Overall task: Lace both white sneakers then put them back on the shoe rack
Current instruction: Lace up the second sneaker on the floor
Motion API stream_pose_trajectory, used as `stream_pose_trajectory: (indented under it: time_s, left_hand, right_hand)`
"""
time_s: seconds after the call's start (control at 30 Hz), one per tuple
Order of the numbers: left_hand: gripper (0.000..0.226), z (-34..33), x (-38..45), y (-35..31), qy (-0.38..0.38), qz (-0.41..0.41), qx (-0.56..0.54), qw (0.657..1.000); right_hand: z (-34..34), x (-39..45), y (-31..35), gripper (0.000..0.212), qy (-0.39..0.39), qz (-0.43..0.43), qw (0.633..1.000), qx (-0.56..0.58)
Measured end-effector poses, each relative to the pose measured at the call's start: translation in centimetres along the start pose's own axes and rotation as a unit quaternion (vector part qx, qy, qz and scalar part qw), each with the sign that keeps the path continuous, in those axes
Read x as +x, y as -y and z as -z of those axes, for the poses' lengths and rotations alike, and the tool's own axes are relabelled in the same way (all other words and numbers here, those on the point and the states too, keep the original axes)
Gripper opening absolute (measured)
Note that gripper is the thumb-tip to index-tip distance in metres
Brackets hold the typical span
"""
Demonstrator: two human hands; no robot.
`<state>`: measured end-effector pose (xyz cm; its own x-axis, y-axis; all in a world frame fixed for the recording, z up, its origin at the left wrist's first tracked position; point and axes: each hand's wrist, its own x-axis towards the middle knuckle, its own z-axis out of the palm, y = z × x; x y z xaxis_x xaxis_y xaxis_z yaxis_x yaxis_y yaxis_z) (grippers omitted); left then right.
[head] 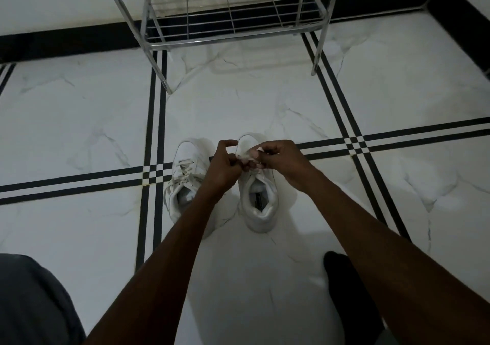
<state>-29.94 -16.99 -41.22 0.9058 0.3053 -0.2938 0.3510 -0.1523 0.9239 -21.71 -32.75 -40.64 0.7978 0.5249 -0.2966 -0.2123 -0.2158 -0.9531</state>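
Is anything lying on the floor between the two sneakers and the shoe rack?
Nothing visible: bare tiled floor separates the sneakers from the shoe rack, whose lower shelf appears empty.

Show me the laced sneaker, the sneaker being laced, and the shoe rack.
Laced sneaker point(185, 175): head view, on its crossed laces.
Sneaker being laced point(261, 198): head view, on its heel opening.
Shoe rack point(230, 10): head view, on its lower wire shelf.

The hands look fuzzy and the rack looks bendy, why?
Head view: dim light; the left hand and right hand blur over the right sneaker; the wide lens bows the shoe rack and the floor lines.
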Motion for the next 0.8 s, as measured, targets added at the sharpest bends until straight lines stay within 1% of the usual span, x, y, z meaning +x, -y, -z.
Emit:
stream_pose_trajectory:
  time_s: [0.03,0.07,0.1,0.13,0.17,0.2,0.3,0.37,0.4,0.43,0.53,0.6,0.63,0.67,0.7,0.73,0.77,0.8]
  left_hand:
    - [0.045,0.2,0.1,0.1,0.005,0.006,0.004,1.000]
    - [0.044,0.2,0.2,0.1,0.012,0.008,-0.002,1.000]
    - [0.041,0.3,0.3,0.0,0.017,0.008,-0.006,1.000]
    - [0.038,0.2,0.3,0.0,0.019,0.006,-0.010,1.000]
    - [0.036,0.1,0.3,-0.1,0.015,0.003,-0.010,1.000]
    - [0.035,0.0,0.3,-0.2,0.011,-0.003,-0.014,1.000]
    - [0.039,0.0,-0.1,-0.5,0.013,-0.011,-0.020,1.000]
    - [0.049,0.1,-0.1,-0.4,0.033,-0.014,-0.016,0.999]
    - [0.051,0.0,0.0,-0.4,0.040,-0.017,0.000,0.999]
    - [0.049,0.0,0.1,-0.5,0.044,-0.023,0.027,0.998]
    - [0.031,-0.3,0.3,-1.0,0.035,-0.068,0.129,0.989]
    - [0.026,-0.4,0.1,-1.3,-0.002,-0.074,0.189,0.979]
    - [0.026,-0.4,0.1,-1.4,-0.023,-0.090,0.232,0.968]
    - [0.026,-0.5,0.1,-1.4,-0.044,-0.123,0.292,0.948]
    - [0.024,-0.4,-0.1,-1.3,-0.065,-0.160,0.364,0.915]
    - [0.022,-0.2,-0.3,-1.0,-0.090,-0.184,0.419,0.885]
    - [0.019,0.3,-0.6,-0.6,-0.105,-0.189,0.451,0.866]
    - [0.017,0.9,-1.1,-0.1,-0.112,-0.188,0.472,0.854]
  right_hand:
    - [0.6,0.1,0.3,0.018,0.022,0.017,0.997,-0.077]
    - [1.1,0.2,0.7,0.018,0.034,0.037,0.983,-0.177]
    - [1.4,0.5,1.2,0.017,0.039,0.059,0.959,-0.275]
    - [1.4,0.7,1.7,0.016,0.037,0.083,0.934,-0.347]
    - [1.3,0.8,2.0,0.014,0.031,0.108,0.916,-0.385]
    - [1.1,0.8,2.3,0.012,0.021,0.132,0.906,-0.401]
    - [0.1,0.4,1.5,0.004,-0.043,0.177,0.905,-0.385]
    - [-0.4,-0.1,0.7,0.003,-0.099,0.174,0.917,-0.345]
    - [-0.6,-0.2,0.4,0.004,-0.119,0.166,0.927,-0.314]
    - [-0.8,-0.2,0.3,0.004,-0.130,0.154,0.937,-0.286]
    - [-0.6,-0.1,0.3,0.007,-0.131,0.113,0.956,-0.238]
    - [-0.1,-0.1,0.4,0.011,-0.114,0.088,0.967,-0.208]
    - [0.2,-0.3,0.5,0.014,-0.101,0.074,0.974,-0.186]
    - [0.4,-0.5,0.6,0.018,-0.090,0.057,0.982,-0.157]
    - [0.8,-0.9,0.6,0.020,-0.087,0.040,0.987,-0.130]
    - [1.3,-1.1,0.4,0.022,-0.095,0.020,0.989,-0.111]
    - [2.0,-1.5,0.2,0.021,-0.109,0.000,0.988,-0.106]
    - [2.9,-1.8,-0.3,0.021,-0.128,-0.024,0.985,-0.116]
